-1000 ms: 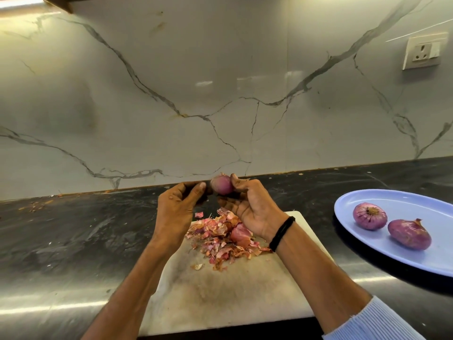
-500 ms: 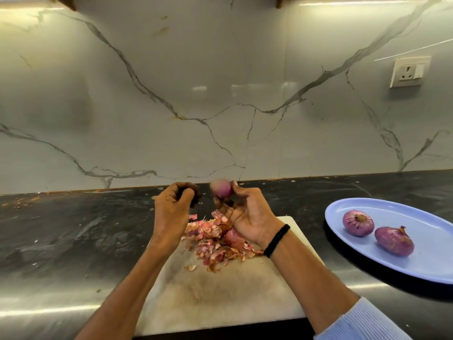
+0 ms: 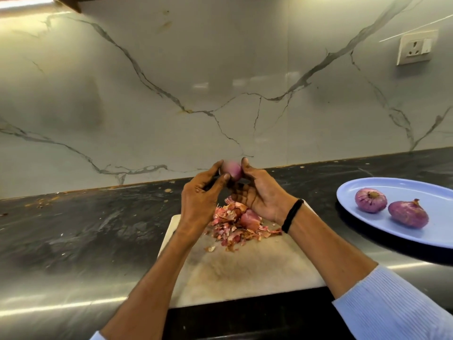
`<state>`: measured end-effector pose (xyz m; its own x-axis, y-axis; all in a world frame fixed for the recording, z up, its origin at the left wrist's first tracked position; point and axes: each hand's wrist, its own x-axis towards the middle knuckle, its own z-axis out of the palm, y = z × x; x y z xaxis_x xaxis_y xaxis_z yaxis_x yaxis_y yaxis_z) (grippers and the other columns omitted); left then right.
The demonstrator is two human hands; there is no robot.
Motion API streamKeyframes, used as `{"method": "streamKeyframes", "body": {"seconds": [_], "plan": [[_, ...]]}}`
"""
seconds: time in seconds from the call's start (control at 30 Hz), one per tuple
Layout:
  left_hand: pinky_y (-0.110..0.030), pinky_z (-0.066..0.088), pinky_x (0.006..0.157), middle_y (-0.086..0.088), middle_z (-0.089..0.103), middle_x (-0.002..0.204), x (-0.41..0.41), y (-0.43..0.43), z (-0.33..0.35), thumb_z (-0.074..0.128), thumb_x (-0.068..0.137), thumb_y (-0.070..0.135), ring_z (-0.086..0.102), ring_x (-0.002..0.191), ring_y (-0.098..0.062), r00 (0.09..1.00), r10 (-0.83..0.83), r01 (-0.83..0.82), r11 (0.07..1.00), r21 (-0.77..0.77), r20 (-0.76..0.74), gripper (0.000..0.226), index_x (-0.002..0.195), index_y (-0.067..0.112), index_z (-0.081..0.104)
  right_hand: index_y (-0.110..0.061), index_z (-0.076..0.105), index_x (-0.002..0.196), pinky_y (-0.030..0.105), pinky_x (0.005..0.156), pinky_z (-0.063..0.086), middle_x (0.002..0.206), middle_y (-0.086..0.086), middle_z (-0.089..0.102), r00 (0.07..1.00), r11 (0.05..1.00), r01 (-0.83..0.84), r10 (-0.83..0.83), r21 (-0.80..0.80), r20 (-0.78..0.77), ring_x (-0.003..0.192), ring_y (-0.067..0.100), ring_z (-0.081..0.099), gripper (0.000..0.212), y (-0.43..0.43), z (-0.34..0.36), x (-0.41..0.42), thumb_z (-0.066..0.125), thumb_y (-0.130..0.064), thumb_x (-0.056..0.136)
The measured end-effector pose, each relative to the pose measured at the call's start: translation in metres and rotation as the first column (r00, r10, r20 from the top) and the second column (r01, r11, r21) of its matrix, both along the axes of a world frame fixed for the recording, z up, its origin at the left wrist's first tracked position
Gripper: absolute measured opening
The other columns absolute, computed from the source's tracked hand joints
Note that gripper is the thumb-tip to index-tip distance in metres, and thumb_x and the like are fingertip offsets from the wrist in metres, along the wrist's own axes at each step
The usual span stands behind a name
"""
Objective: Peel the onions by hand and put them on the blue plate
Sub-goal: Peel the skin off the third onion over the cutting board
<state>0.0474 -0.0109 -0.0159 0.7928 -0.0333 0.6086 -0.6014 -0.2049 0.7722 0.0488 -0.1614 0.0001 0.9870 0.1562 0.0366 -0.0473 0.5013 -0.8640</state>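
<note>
A small purple onion is held up above the far end of the cutting board. My right hand grips it from the right with fingers curled under it. My left hand pinches it from the left with thumb and fingertips. A pile of pink onion skins lies on the board below the hands. The blue plate at the right holds two peeled onions, one round and one pointed.
The dark stone counter runs left and right of the board, with a few skin crumbs at its back left. A marble wall rises behind. A wall socket sits at the upper right.
My left hand, apart from the onion before, has come back to it and now pinches its left side. Both hands have lifted the onion a little higher.
</note>
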Motion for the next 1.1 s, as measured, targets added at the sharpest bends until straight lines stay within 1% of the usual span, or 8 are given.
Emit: {"method": "streamKeyframes", "body": {"seconds": [0.13,0.33,0.47,0.6,0.7,0.93,1.0,1.1], "plan": [[-0.021,0.053,0.094,0.011,0.072,0.112,0.0026,-0.0010,0.0013,0.071,0.087,0.025,0.068,0.107,-0.002,1.000,-0.026,0.027,0.998,-0.053,0.009,0.037,0.124,0.027,0.065,-0.004,0.060,0.127,0.029,0.060,0.057,0.082,0.012,0.068,0.999,0.997,0.041,-0.041,-0.070,0.011,0.064,0.018,0.065,0.061,-0.0001,-0.0015,0.0006,0.057,-0.055,0.093],[-0.029,0.056,0.095,0.010,0.072,0.109,0.0008,-0.0016,0.0022,0.066,0.092,0.018,0.070,0.103,-0.006,0.999,-0.044,0.041,0.988,-0.150,-0.015,0.033,0.125,0.017,0.066,0.001,0.064,0.120,0.029,0.060,0.052,0.078,0.008,0.064,0.997,0.983,0.012,0.001,-0.182,0.074,0.063,0.016,0.059,0.063,-0.0019,-0.0019,-0.0003,0.061,-0.055,0.092],[-0.032,0.056,0.096,0.009,0.072,0.110,0.0017,-0.0020,0.0014,0.064,0.089,0.030,0.070,0.103,-0.007,1.000,-0.004,0.003,0.994,-0.109,-0.003,0.035,0.124,0.026,0.064,0.001,0.071,0.104,0.027,0.057,0.049,0.070,0.004,0.059,0.996,0.971,0.042,-0.022,-0.233,0.089,0.059,0.014,0.055,0.060,-0.0035,-0.0024,0.0000,0.061,-0.056,0.091],[-0.029,0.055,0.094,0.015,0.070,0.113,0.0021,-0.0013,0.0025,0.062,0.085,0.042,0.068,0.106,-0.003,0.999,0.027,-0.026,0.999,-0.046,0.023,0.029,0.114,0.044,0.065,-0.006,0.070,0.105,0.031,0.065,0.052,0.084,0.008,0.065,0.996,0.968,0.063,-0.045,-0.244,0.078,0.068,0.016,0.058,0.058,-0.0010,-0.0032,0.0015,0.064,-0.061,0.087],[-0.024,0.054,0.094,0.013,0.071,0.111,0.0010,-0.0018,0.0027,0.063,0.084,0.039,0.067,0.106,-0.002,0.999,0.008,-0.007,0.999,-0.044,0.035,0.035,0.119,0.035,0.065,-0.006,0.065,0.115,0.031,0.067,0.053,0.097,0.013,0.065,0.997,0.974,0.053,-0.039,-0.219,0.068,0.068,0.015,0.060,0.060,0.0000,-0.0028,0.0020,0.065,-0.059,0.088],[-0.010,0.050,0.087,0.003,0.069,0.113,0.0053,0.0029,0.0024,0.070,0.085,0.026,0.064,0.105,0.000,0.990,0.097,-0.098,0.995,0.007,0.101,0.030,0.114,0.021,0.073,-0.004,0.064,0.122,0.030,0.063,0.051,0.096,0.013,0.065,0.997,0.966,0.046,-0.030,-0.254,0.068,0.066,0.016,0.057,0.058,0.0000,-0.0036,0.0023,0.064,-0.054,0.091],[-0.009,0.049,0.087,0.000,0.065,0.114,0.0079,0.0056,0.0010,0.073,0.086,0.018,0.061,0.106,-0.001,0.980,0.138,-0.145,0.988,0.045,0.141,0.027,0.112,0.017,0.074,-0.003,0.066,0.117,0.029,0.062,0.051,0.096,0.012,0.066,0.996,0.955,0.058,-0.037,-0.291,0.077,0.070,0.017,0.057,0.057,0.0003,-0.0049,0.0014,0.064,-0.054,0.091],[-0.007,0.049,0.085,-0.002,0.059,0.112,0.0096,0.0058,0.0000,0.075,0.084,0.011,0.057,0.099,0.006,0.951,0.194,-0.218,0.972,0.082,0.239,0.023,0.107,0.011,0.076,-0.003,0.071,0.093,0.029,0.062,0.052,0.089,0.009,0.068,0.993,0.941,0.088,-0.058,-0.328,0.099,0.074,0.020,0.057,0.051,-0.0006,-0.0050,-0.0005,0.060,-0.052,0.093]]}}
